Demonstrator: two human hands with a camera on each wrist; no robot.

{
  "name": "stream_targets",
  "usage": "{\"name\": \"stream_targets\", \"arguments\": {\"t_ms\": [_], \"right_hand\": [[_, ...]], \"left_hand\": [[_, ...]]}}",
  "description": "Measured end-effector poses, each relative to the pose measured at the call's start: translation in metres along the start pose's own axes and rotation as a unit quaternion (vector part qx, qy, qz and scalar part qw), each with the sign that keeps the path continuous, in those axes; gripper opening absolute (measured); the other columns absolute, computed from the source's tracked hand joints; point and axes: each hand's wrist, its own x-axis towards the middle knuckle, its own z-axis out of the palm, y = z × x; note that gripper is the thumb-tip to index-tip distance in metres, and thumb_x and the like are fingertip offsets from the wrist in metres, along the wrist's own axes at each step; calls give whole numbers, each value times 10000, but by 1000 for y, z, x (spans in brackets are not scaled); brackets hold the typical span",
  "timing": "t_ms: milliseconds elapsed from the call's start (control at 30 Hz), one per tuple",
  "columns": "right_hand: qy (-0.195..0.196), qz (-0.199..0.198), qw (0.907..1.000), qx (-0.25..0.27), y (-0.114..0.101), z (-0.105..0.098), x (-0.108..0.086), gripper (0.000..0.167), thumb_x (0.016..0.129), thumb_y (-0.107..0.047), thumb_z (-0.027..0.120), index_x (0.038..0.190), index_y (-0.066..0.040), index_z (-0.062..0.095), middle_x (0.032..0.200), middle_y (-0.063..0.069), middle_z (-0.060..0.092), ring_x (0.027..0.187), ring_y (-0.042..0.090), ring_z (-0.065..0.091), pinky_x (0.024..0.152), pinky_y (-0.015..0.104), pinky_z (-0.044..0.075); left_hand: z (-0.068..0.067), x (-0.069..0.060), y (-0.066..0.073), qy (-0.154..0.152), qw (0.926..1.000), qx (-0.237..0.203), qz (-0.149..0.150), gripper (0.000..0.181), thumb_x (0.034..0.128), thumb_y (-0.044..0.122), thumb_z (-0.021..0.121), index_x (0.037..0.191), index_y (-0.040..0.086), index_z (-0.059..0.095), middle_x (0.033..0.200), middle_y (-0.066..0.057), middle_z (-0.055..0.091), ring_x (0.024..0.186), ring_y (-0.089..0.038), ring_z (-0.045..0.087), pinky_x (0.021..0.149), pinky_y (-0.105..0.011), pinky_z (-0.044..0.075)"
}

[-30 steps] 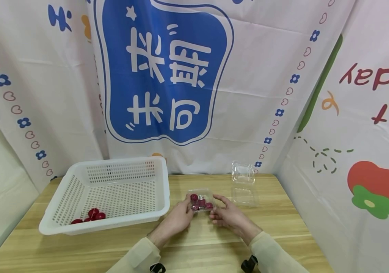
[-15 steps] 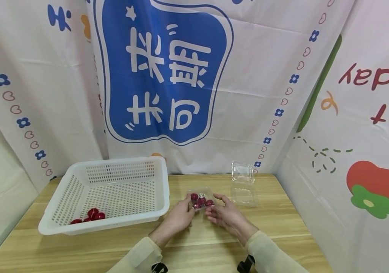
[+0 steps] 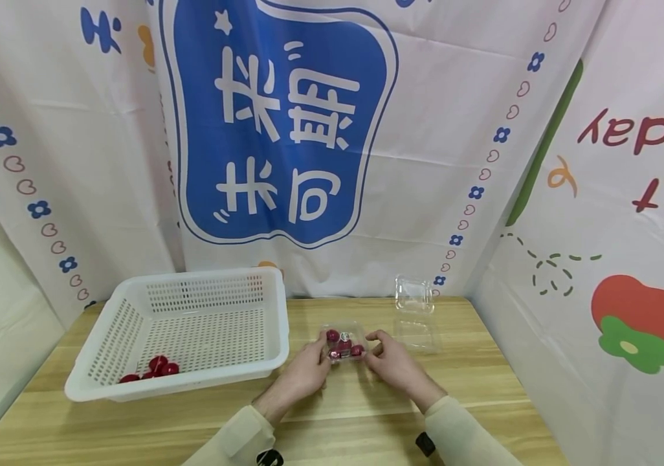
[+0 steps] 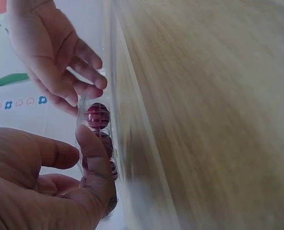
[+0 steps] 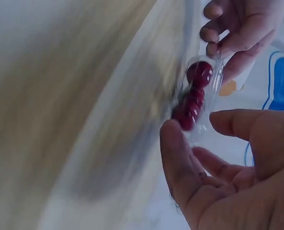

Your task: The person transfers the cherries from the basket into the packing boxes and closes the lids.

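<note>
A small clear plastic clamshell box [image 3: 345, 329] with several dark red, cherry-like fruits [image 3: 343, 347] inside sits on the table in the head view. My left hand [image 3: 305, 370] grips its left side, thumb toward the near corner. On the opposite side, my right hand [image 3: 396, 366] holds the edge between thumb and index finger, which lie at the near and far right corners. The right wrist view shows the fruits [image 5: 199, 74] through the clear wall, with the left hand [image 5: 249, 33] pinching the far end. Behind the fingers, part of the box's rim is hidden.
To the left stands a white perforated plastic basket [image 3: 276, 323] with several red fruits [image 3: 160, 366] in its near corner. An open clear clamshell [image 3: 415, 296] lies at the back right of the wooden table [image 3: 355, 421]. Printed cloth [image 3: 425, 162] hangs behind and beside the table.
The right hand's fingers shift along the box's right side, slipping inward and then back out to the edge. The box turns slightly and straightens again. My left hand stays nearly in place.
</note>
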Motion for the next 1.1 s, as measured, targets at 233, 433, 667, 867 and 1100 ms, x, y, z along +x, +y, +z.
{"name": "stream_targets", "arguments": {"t_ms": [233, 433, 667, 867, 1100], "right_hand": [[596, -1122, 9669, -2213, -3, 5, 1, 454, 1053, -185, 873, 1451, -13, 735, 1456, 223, 756, 1322, 417, 766, 1162, 613, 677], [471, -1461, 9542, -2569, -5, 10, 3, 611, 1029, -251, 910, 1568, -53, 701, 1654, 233, 676, 1484, 476, 708, 1265, 668, 599], [297, -1594, 9483, -2729, -11, 12, 6, 572, 992, -206, 938, 1504, -31, 749, 1632, 262, 692, 1484, 495, 706, 1266, 675, 593], [266, -1558, 9484, -2748, -15, 11, 9, 527, 986, -181, 938, 1465, -41, 768, 1600, 254, 719, 1450, 479, 731, 1248, 665, 611], [203, -1514, 9466, -2840, -20, 8, 19, 542, 1011, -187, 918, 1493, -10, 746, 1633, 289, 686, 1501, 510, 696, 1285, 672, 577]], "left_hand": [[-1, 1, 0, -4, 9997, 237, 48, 713, 1154, 42, 562, 1792, -109, 282, 819, -58, 648, 545, -99, 548, 472, -233, 447], [-2, -2, 1, 59, 9987, 484, 161, 708, 1131, 17, 582, 1782, -99, 330, 1070, -196, 710, 584, -113, 556, 521, -265, 495], [-2, -3, 2, 108, 9975, 700, 49, 727, 1120, 61, 627, 1786, -63, 365, 1133, -201, 713, 746, -183, 557, 616, -316, 494], [-3, -8, 4, 69, 9967, 811, 38, 733, 1127, 186, 694, 1761, -62, 423, 1117, -145, 684, 776, -187, 552, 579, -288, 491], [-3, -17, 6, 200, 9895, 1367, 428, 658, 1115, 205, 738, 1667, -100, 551, 1322, -251, 750, 942, -227, 659, 771, -413, 659]]}}
